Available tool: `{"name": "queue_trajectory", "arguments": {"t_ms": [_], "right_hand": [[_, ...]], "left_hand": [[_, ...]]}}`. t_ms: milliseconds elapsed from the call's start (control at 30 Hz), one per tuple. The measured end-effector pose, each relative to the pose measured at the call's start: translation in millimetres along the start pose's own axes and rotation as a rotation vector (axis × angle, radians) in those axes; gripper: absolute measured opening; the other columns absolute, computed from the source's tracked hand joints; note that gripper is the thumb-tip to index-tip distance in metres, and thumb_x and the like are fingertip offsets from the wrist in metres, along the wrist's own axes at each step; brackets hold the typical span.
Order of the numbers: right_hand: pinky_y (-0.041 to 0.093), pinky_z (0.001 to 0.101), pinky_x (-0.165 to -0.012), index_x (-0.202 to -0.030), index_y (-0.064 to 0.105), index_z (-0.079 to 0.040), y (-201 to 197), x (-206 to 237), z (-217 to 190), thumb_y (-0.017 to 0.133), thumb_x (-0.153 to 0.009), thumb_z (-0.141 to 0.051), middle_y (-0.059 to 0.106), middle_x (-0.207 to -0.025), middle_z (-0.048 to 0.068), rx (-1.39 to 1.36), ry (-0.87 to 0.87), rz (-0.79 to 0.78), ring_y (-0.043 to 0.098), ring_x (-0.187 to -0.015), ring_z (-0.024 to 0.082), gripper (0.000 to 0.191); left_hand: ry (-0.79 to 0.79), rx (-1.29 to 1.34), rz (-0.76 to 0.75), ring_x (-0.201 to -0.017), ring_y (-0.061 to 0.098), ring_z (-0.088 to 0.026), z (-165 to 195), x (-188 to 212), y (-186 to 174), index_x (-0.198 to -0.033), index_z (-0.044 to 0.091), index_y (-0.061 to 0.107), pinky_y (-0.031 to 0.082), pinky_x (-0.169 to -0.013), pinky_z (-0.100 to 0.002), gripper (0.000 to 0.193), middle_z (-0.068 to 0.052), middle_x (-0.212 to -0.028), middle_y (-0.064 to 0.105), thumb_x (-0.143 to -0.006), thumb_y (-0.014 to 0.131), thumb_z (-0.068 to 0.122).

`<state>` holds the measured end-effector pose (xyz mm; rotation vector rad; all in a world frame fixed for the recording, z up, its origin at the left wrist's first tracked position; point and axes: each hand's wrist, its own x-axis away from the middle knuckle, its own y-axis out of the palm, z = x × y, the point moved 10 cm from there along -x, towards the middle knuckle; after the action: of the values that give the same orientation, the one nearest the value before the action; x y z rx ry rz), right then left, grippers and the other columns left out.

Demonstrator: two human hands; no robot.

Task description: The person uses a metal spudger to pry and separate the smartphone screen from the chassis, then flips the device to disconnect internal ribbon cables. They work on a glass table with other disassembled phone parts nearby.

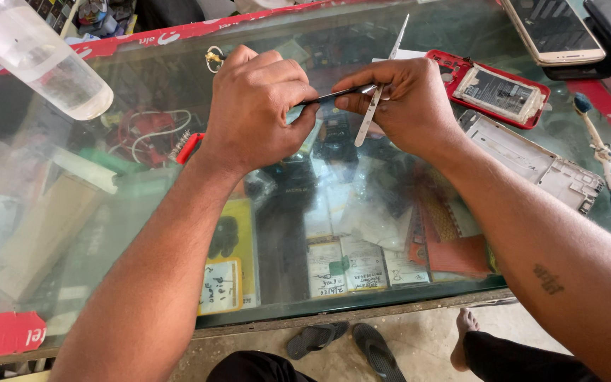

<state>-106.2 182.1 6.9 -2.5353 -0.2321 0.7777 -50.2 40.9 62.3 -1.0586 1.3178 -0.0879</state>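
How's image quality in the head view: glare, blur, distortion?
Head view: daylight, even, no hard shadows. The glass counter top carries milky reflections that wash out the stock beneath, worst at left. Left hand, right hand and tweezers are sharp. The clear plastic bottle at top left looks stretched by wide-angle distortion. Both forearms balloon toward the lower edge.

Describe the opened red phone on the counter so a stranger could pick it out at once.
Start at the glass counter and look to its far right, just beyond the right hand. The opened red phone lies face down there, its back removed and a grey battery showing. Unlike the intact gold phone behind it and the bare silver frame nearer, it is rimmed in red.
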Motion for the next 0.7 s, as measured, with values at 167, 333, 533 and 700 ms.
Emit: {"name": "queue_trajectory", "arguments": {"t_ms": [167,333,533,700], "right_hand": [[0.052,0.0206,-0.061,-0.106,0.081,-0.007,-0.4,0.3,-3.5,0.085,-0.091,-0.011,0.077,-0.086,0.000,0.012,-0.020,-0.002,0.064,-0.074,0.000,0.016],[0.053,0.0213,-0.062,-0.106,0.081,-0.007,-0.3,0.6,-2.6,0.086,-0.090,-0.011,0.078,-0.086,0.001,0.016,0.008,-0.003,0.066,-0.075,0.001,0.018],[0.061,0.0215,-0.072,-0.106,0.081,-0.007,2.0,-0.4,-3.3,0.084,-0.090,-0.008,0.079,-0.094,0.003,-0.076,0.009,-0.014,0.073,-0.085,0.004,0.016],[0.061,0.0218,-0.073,-0.106,0.080,-0.006,3.1,-0.5,-3.4,0.084,-0.090,-0.007,0.079,-0.095,0.004,-0.098,0.005,-0.020,0.073,-0.085,0.004,0.016]], "left_hand": [[0.000,0.019,0.005,-0.082,0.061,-0.015,-0.3,-0.4,0.4,-0.084,0.015,0.077,0.041,-0.079,-0.037,0.006,0.008,-0.088,0.070,-0.085,0.083,0.013],[-0.004,0.026,-0.014,-0.081,0.061,-0.015,-0.1,0.2,2.5,-0.084,0.014,0.078,0.042,-0.080,-0.037,0.006,0.006,-0.088,0.070,-0.085,0.083,0.012],[0.029,0.040,-0.010,-0.084,0.063,-0.017,2.7,0.2,0.7,-0.085,0.013,0.077,0.042,-0.080,-0.038,0.012,0.004,-0.087,0.069,-0.081,0.086,0.019],[0.000,0.031,-0.022,-0.082,0.063,-0.016,1.2,0.9,5.2,-0.082,0.013,0.077,0.044,-0.080,-0.038,0.009,0.005,-0.085,0.069,-0.084,0.086,0.015]]}}
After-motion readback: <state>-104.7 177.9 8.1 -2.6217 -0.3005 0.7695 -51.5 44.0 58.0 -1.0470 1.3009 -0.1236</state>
